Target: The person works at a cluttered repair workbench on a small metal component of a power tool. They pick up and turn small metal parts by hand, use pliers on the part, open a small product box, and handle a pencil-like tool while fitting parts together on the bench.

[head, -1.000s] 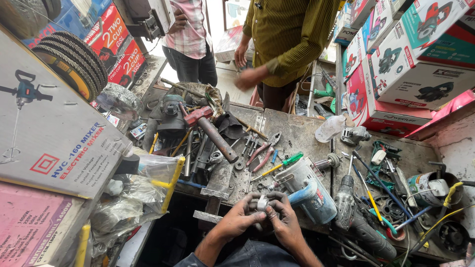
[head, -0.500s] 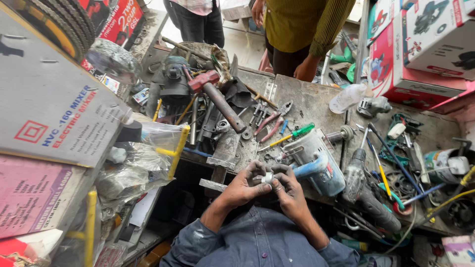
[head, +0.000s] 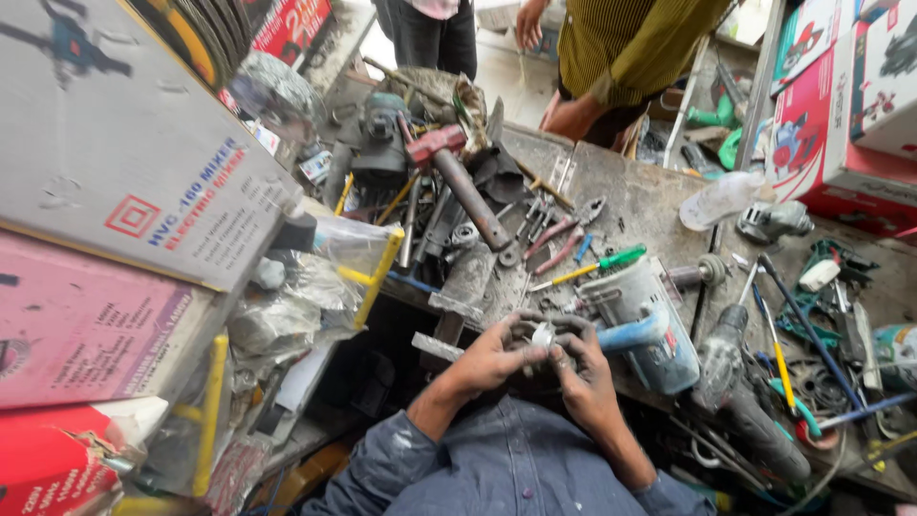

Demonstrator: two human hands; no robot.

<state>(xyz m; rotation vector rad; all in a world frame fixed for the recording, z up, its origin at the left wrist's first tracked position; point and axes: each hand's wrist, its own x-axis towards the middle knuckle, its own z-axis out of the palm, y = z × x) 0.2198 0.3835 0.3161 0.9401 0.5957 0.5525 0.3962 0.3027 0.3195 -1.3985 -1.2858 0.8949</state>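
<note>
Here both hands meet at the bench edge: left hand (head: pixel 492 358) and right hand (head: pixel 583 373) curl together, pinching a small grey part (head: pixel 543 336) between them, equally near, just left of the blue tool (head: pixel 642 325).

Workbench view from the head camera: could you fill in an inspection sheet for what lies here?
Surface: grey, dusty workbench, crowded with tools.
Job's things: small round metal part, held between both hands at the bench edge.
Clutter: blue-grey power tool beside the hands; green-handled screwdriver; big hammer; pliers; clear plastic bags.
Hands: left hand and right hand, both closed round the part.
Cables: blue and yellow wires on the right.
Surroundings: stacked cartons on the left, red boxes on the right; two people stand beyond the bench.
</note>
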